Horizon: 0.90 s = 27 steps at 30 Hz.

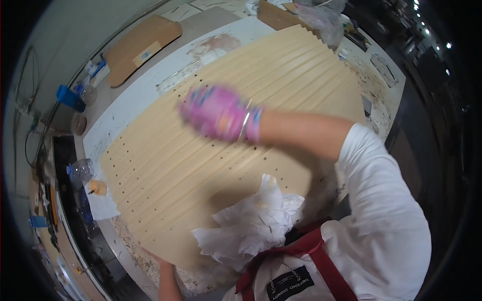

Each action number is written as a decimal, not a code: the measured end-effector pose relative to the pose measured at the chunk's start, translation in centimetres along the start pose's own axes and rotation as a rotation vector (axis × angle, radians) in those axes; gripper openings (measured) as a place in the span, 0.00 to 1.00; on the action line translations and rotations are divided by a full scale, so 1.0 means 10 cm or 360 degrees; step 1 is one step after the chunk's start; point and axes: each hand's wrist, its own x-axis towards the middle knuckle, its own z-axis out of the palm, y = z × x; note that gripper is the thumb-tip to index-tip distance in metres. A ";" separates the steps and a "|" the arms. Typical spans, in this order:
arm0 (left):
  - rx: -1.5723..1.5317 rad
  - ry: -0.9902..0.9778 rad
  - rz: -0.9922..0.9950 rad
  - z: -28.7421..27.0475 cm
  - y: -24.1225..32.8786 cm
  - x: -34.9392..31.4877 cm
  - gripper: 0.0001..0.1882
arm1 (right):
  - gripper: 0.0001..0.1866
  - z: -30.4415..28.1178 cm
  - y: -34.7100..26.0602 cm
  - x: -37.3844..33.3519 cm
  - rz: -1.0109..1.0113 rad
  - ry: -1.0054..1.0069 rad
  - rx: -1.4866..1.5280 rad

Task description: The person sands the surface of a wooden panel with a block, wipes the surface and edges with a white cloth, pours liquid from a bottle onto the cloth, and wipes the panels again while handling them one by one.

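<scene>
A large cream-coloured ribbed panel (165, 170), with rows of small dark holes and a toothed edge, lies on the worktable. Over its middle is my right hand (218, 113) in a pink glove, smeared by motion; whether anything is under its fingers does not show. A thin shiny bangle (245, 123) circles that wrist. My left hand (154, 257) is low at the panel's near left edge, its fingers mostly hidden there. Crumpled white paper (251, 220) rests on the near part of the panel, close to my body.
Brown cardboard (143, 50) lies beyond the panel at the far left. A blue cup (70, 98), a clear plastic bottle (80, 170) and a small yellowish container (98, 187) stand along the left. Clear plastic bags (324, 22) sit at the far right, near stained tabletop (376, 83).
</scene>
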 end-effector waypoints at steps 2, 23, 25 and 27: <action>-0.0059 -0.0070 -0.0086 0.02 -0.04 -0.01 0.40 | 0.17 0.16 -0.39 -0.10 -0.0048 -0.0142 0.0096; -0.0995 0.0329 -0.0338 -0.70 0.39 0.33 0.27 | 0.21 -0.97 1.26 -0.74 0.0505 0.0159 -0.0796; -0.1095 0.0323 -0.0402 -0.89 0.50 0.43 0.25 | 0.18 -0.56 0.52 -0.32 0.0690 -0.0007 0.0360; -0.1149 0.0353 -0.0443 -1.08 0.61 0.53 0.24 | 0.14 -0.01 -0.40 0.06 -0.0333 0.0121 0.0475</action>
